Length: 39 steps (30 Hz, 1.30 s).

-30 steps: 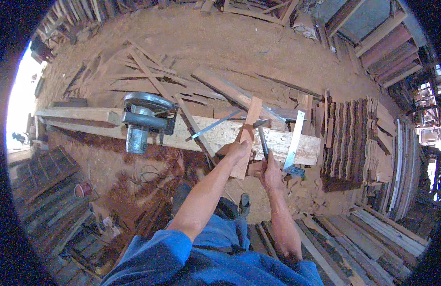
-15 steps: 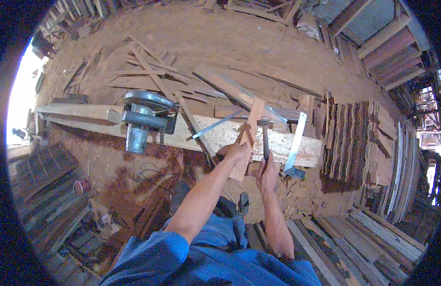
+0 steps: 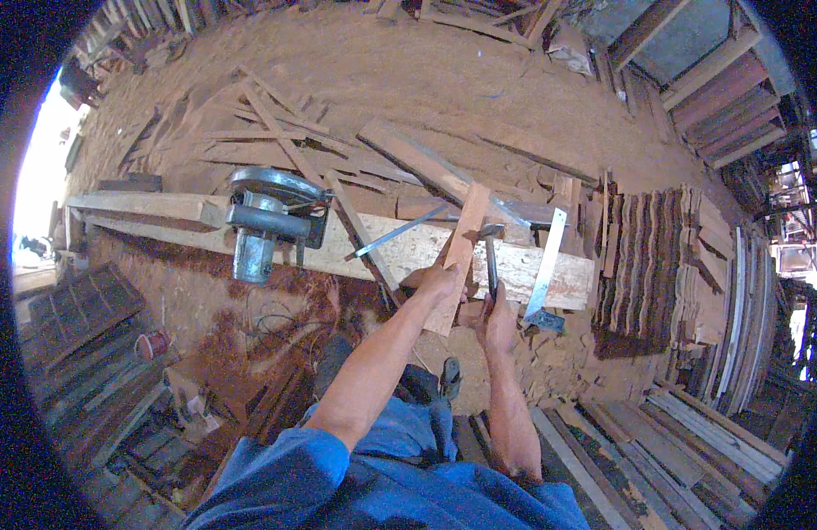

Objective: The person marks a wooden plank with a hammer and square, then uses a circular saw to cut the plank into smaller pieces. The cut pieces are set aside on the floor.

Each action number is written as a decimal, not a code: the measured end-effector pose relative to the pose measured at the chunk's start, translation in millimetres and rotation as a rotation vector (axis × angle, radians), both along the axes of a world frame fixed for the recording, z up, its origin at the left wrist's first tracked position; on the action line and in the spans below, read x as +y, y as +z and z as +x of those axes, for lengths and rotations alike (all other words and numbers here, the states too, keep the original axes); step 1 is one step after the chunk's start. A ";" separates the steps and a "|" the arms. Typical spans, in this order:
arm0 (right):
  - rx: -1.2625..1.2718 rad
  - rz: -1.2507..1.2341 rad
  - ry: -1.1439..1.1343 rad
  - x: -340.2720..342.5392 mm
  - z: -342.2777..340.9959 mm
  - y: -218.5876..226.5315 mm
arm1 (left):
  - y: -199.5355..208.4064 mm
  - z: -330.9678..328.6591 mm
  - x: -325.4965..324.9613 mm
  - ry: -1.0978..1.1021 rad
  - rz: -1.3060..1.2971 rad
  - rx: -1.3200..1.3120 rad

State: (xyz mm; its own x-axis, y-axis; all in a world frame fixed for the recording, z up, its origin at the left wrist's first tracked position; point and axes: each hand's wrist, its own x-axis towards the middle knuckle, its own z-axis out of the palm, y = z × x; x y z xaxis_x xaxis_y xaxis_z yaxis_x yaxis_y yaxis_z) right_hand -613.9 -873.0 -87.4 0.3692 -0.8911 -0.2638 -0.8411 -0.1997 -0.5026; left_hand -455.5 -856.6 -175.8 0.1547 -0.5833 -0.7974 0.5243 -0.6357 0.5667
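Note:
My left hand (image 3: 440, 282) is closed around the edge of a short, flat wooden board (image 3: 468, 231), which slants over the workbench plank. A hammer (image 3: 491, 263) is gripped by its handle in my right hand (image 3: 497, 320). The hammer's head lies just right of the board; whether the two touch I cannot tell. Beneath both is a long, pale, thick plank (image 3: 408, 252). To the right of my hands, a try square (image 3: 547, 265) with a bright metal blade rests across that plank. A thin metal bar (image 3: 396, 232) lies slanted on the plank to the left.
A circular power saw (image 3: 265, 225) sits on the plank's left part. Beside it leans a narrow wooden strip (image 3: 360, 231). Stacked wavy-edged wooden pieces (image 3: 643, 265) stand at the right. Long boards (image 3: 638, 450) lie near right, and scrap wood litters the sawdust-covered ground beyond the plank.
The hammer has shifted slightly, its head dipping a little and turning beside the board. My left hand and the board stay almost in place.

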 end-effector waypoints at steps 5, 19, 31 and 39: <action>0.110 -0.056 0.068 -5.2 -5.8 -3.5 | -2.4 -4.4 2.3 0.089 -0.060 0.053; -0.087 -0.092 -0.029 5.7 -6.3 14.9 | -17.9 -9.5 8.9 0.084 -0.152 -0.166; -0.524 0.186 -0.261 59.9 -44.7 40.2 | 103.5 -23.4 53.9 0.331 -0.446 -0.115; -0.941 0.221 -0.505 89.1 -28.8 73.5 | 150.8 -50.9 91.0 0.643 -0.715 -0.234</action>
State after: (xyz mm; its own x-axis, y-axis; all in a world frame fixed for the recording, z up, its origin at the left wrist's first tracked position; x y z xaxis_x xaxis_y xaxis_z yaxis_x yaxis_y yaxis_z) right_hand -642.7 -783.8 -13.9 0.1116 -0.9642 -0.2405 -0.0599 0.2350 -0.9701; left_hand -506.4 -765.6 -25.0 0.7195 -0.6654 -0.1989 0.4752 0.2628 0.8397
